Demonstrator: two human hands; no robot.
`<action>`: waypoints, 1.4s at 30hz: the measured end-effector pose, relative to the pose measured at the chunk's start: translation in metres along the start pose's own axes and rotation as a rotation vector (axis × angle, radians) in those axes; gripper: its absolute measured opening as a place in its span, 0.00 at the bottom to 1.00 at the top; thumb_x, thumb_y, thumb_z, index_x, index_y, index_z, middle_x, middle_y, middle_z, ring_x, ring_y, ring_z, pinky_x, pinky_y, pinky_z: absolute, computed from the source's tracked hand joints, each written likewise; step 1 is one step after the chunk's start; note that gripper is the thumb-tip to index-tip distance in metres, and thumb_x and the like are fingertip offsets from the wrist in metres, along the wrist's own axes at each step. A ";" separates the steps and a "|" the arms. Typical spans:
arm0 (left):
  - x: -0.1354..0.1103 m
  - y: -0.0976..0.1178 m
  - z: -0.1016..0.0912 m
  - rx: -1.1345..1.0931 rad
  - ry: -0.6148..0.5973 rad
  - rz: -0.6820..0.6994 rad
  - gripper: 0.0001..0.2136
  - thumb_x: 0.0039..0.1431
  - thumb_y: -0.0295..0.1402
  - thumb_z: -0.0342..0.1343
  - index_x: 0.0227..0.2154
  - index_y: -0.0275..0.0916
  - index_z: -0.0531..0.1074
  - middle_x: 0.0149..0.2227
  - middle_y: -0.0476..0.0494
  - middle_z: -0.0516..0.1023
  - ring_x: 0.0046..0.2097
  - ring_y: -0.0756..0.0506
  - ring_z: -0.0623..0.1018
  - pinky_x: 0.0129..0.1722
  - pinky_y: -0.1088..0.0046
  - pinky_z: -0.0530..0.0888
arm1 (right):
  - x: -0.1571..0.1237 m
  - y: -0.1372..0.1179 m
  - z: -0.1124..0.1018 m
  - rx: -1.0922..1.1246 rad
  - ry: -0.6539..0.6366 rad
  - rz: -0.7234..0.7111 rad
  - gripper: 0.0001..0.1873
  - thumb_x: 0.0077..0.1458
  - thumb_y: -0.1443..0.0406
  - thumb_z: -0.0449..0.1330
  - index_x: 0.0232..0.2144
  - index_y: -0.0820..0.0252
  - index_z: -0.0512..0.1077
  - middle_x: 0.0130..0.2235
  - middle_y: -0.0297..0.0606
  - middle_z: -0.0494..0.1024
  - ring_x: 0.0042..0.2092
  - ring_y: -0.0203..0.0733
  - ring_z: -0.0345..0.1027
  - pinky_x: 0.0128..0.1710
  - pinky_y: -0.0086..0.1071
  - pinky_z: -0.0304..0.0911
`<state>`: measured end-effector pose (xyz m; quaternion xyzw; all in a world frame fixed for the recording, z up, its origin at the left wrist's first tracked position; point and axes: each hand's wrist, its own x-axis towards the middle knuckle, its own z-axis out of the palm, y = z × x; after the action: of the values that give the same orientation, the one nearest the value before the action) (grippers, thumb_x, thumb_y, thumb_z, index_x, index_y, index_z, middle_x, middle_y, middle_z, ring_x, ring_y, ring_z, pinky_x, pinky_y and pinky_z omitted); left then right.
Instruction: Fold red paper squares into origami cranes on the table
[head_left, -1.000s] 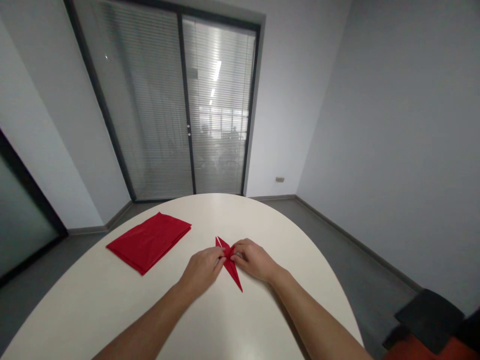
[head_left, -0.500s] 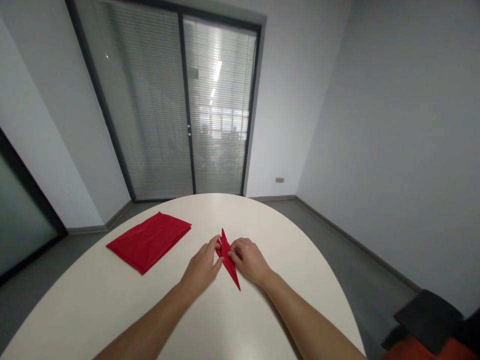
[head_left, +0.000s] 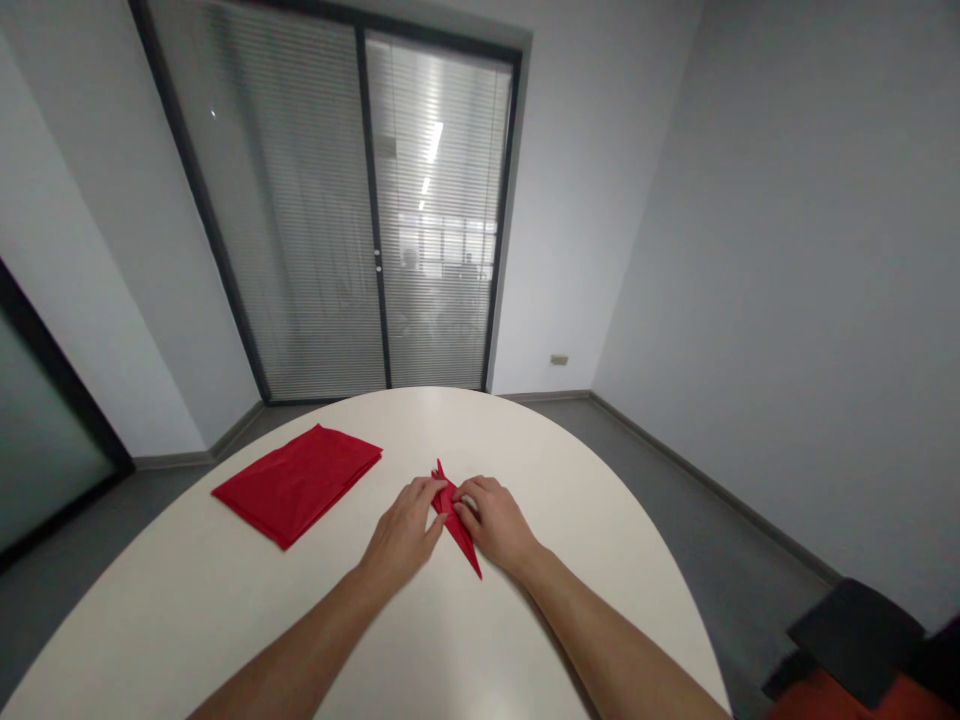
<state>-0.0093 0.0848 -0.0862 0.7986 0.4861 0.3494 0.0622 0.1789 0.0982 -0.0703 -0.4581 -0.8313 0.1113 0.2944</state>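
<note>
The red piece (head_left: 461,540) lies on the pale surface (head_left: 420,640) between the two hands, slanting, one sharp point toward the wearer and narrower tips at the far end. The left hand (head_left: 405,522) has its thumb and fingers apart, the tips touching the piece along its left edge. The right hand (head_left: 499,525) has its thumb and fingers curled in against the right edge; whether they pinch a layer or only press on it, I cannot tell. As for progress, a good deal of folding looks done: the piece is already narrow, with creased, tapering ends. What is left is harder to judge; the far tips stand slightly apart and the middle is partly covered by fingers, so this part seems not yet settled. The larger red sheet (head_left: 300,485), well apart to the left, lies folded with layered edges and is untouched by either hand.
</note>
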 end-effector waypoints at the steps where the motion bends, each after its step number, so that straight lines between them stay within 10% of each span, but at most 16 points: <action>1: 0.000 -0.001 0.000 0.006 0.005 0.009 0.14 0.63 0.28 0.52 0.51 0.43 0.71 0.54 0.40 0.71 0.56 0.41 0.72 0.57 0.59 0.71 | 0.000 0.000 0.000 0.007 -0.002 -0.008 0.08 0.64 0.67 0.56 0.40 0.57 0.76 0.44 0.40 0.77 0.47 0.44 0.67 0.49 0.35 0.59; 42: 0.002 0.007 -0.011 0.053 0.027 -0.071 0.11 0.63 0.25 0.51 0.43 0.42 0.74 0.44 0.45 0.81 0.46 0.44 0.79 0.48 0.66 0.74 | 0.003 0.006 -0.012 0.163 0.003 -0.103 0.11 0.64 0.69 0.53 0.42 0.56 0.75 0.43 0.39 0.79 0.46 0.43 0.69 0.49 0.37 0.63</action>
<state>-0.0105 0.0803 -0.0734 0.7773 0.5240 0.3449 0.0466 0.1888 0.1028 -0.0621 -0.3895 -0.8414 0.1627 0.3374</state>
